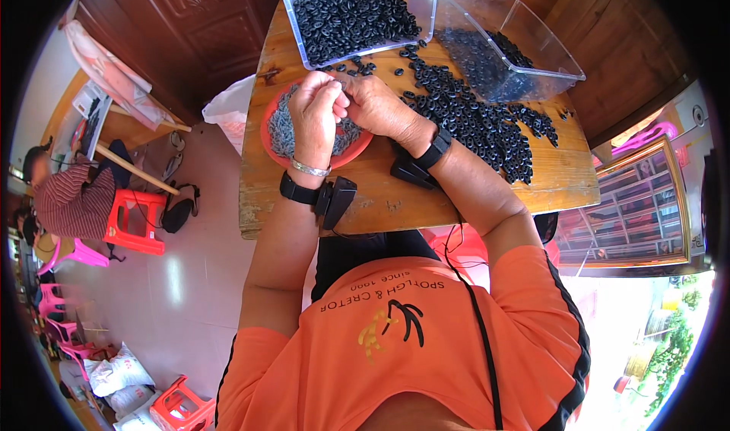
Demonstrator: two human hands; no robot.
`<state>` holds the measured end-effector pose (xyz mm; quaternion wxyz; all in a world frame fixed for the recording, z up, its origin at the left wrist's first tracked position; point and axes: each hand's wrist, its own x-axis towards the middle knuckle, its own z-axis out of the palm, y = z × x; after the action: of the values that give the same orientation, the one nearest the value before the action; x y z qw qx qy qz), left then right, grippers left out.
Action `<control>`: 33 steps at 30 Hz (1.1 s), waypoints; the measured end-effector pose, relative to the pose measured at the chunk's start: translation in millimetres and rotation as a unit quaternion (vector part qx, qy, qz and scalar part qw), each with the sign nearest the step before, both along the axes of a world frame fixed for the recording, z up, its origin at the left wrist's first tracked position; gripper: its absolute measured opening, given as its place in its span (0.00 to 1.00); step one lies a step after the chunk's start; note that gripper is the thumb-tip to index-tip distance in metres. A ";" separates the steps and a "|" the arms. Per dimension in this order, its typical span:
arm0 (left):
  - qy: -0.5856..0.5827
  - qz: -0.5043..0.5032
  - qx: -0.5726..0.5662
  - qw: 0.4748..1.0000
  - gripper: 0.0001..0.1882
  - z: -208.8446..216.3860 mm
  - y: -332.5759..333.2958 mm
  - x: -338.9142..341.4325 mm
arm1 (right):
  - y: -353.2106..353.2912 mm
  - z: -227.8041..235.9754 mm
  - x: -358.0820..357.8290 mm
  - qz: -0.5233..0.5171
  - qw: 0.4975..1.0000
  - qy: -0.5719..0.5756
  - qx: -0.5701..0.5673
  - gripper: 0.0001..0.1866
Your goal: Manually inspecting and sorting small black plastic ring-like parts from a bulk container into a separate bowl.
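My left hand (314, 110) and my right hand (374, 106) meet fingertip to fingertip over the rim of a red bowl (269, 144). Both are closed in a pinch, and whatever lies between the fingers is too small or hidden to make out. Many small grey pieces (346, 137) fill the bowl, partly covered by my hands. Just beyond my fingers stands a clear plastic bin (307, 62) heaped with small black oval rings (357, 20). A broad spread of the same black rings (471, 119) lies on the wooden table to the right of my right hand.
A second clear bin (544, 74) stands at the far right, with black rings in and around it. The wooden table (395, 207) ends close to my body. At left, another person (72, 191) sits near a red stool (135, 222). White sacks (118, 374) lie on the floor.
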<state>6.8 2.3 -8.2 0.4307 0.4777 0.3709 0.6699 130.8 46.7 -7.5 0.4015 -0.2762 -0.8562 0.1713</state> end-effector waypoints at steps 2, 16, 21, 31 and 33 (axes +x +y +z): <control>0.004 -0.002 0.000 1.000 0.07 0.2 0.4 0.4 | 1.8 -1.2 1.6 -0.010 1.000 -0.012 -0.012 0.11; -0.023 0.009 0.016 1.000 0.06 1.1 -1.7 0.0 | 8.5 6.7 6.8 0.120 0.895 0.227 -0.366 0.06; -0.030 0.016 0.030 0.999 0.06 2.1 -1.8 -0.8 | 5.9 9.5 7.4 0.145 0.886 0.242 -0.368 0.07; -0.014 0.000 0.036 0.999 0.06 1.4 -0.6 -0.4 | 13.2 12.3 15.9 0.147 0.894 0.190 -0.378 0.09; -0.012 -0.001 0.034 0.999 0.06 1.8 -0.7 0.2 | 13.8 15.8 18.1 0.132 0.907 0.185 -0.355 0.08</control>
<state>7.0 1.5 -6.4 0.4189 0.4848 0.3421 0.6873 148.8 60.5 8.3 0.4018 -0.2479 -0.6781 0.5633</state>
